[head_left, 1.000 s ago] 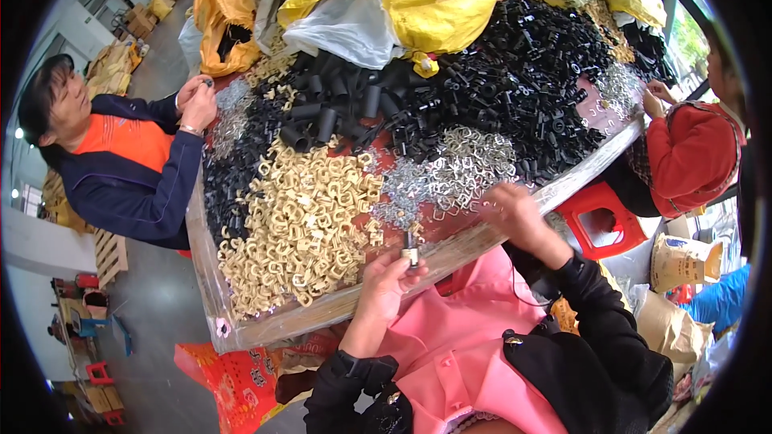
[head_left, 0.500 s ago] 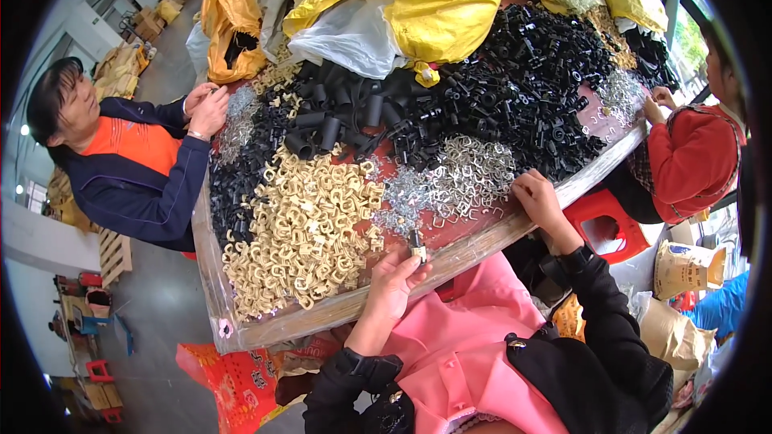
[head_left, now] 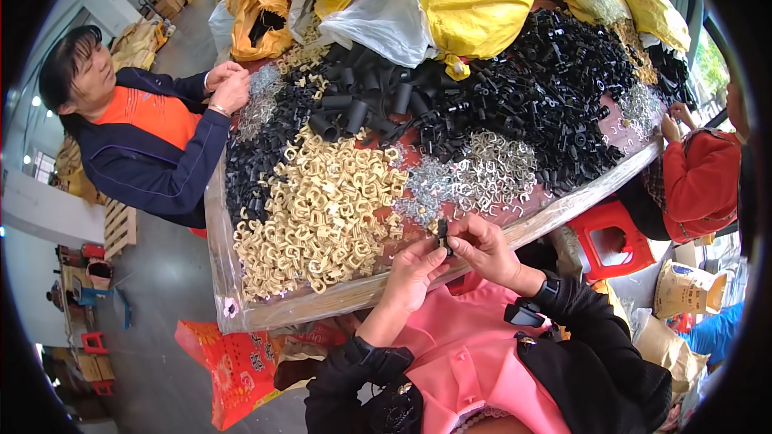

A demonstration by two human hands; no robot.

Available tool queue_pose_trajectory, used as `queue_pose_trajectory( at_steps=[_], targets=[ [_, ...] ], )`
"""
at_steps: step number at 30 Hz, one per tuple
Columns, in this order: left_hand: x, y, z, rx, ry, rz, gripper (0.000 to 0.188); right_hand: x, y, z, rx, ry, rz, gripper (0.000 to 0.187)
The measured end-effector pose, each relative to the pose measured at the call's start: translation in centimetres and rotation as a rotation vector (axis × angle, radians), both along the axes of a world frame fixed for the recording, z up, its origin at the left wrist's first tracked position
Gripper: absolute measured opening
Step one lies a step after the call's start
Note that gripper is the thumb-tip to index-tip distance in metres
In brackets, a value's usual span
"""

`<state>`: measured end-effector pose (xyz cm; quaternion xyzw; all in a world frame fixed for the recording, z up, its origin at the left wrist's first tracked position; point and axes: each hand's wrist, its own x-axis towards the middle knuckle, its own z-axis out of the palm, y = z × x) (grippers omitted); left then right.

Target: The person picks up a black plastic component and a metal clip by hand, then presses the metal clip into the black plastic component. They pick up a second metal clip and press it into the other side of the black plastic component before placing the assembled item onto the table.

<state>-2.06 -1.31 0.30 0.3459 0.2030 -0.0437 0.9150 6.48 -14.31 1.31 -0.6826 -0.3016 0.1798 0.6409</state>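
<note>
Pinching a small black part (head_left: 442,234) low on its body between the thumb and fingers of the left hand (head_left: 412,275), roughly upright. Bringing the right hand (head_left: 486,253) to it from the other side, with fingers curled in close by its upper end; cannot tell whether pressed onto it or only touching. Held up by the near edge of the table (head_left: 322,303), in front of a pink garment (head_left: 442,337).

Facing a scatter of small grey metal bits (head_left: 426,185), then just to the right a heap of U-shaped metal clips (head_left: 494,172). Flanked on the left by a broad pile of tan clips (head_left: 322,209). Backed by black tubes (head_left: 356,115) and a wide mound of black pieces (head_left: 547,96). Bounded at the far side by an orange sack (head_left: 257,16), a white plastic bag (head_left: 386,32) and a yellow bag (head_left: 478,16). Edged in wood, red in the gaps.

Shared with a co-worker in a dark jacket (head_left: 153,168) at left and another in red (head_left: 700,181) at right, near a red stool (head_left: 607,233). Set on a grey floor (head_left: 161,289), with a wooden pallet (head_left: 121,227) to the left.
</note>
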Motion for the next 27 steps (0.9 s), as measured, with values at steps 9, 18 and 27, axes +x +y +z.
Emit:
queue_pose_trajectory(
  at_steps=[9,18,27],
  targets=[
    [0.5,1.3,0.3,0.036,-0.048,-0.021,0.022,0.8,1.9,0.6,-0.092,-0.352,0.011,0.007],
    [4.7,8.5,1.0,0.477,-0.068,0.036,0.019,15.6,9.5,1.3,-0.362,-0.954,-0.09,0.019],
    [8.3,10.3,1.5,0.503,-0.003,0.193,0.021,20.5,14.5,1.2,-0.983,-1.26,0.011,0.04]
  ],
)
